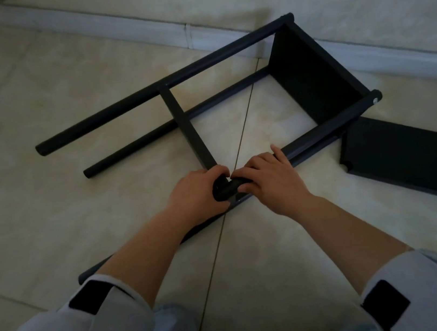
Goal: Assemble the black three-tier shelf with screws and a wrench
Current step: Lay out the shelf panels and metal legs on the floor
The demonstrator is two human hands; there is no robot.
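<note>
1. Left hand (197,194) and right hand (270,178) both curl around the near pole (318,136) of the shelf frame (312,77), which lies on its side.
2. A loose shelf panel (406,157) lies flat right of the frame.
3. Bare floor (30,88) opens left of the frame; the baseboard (134,27) runs just beyond it.

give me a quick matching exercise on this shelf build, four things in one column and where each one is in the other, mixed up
Things:
1. left hand
2. loose panel
3. fitted panel
4. right hand

Places:
A. flat on the floor, right of the frame
B. fixed between the poles at the frame's far end
C. on the near pole, to the right of the middle crosspiece joint
D. gripping the near pole at the middle crosspiece joint

Pairs: 1-D, 2-A, 3-B, 4-C
</note>
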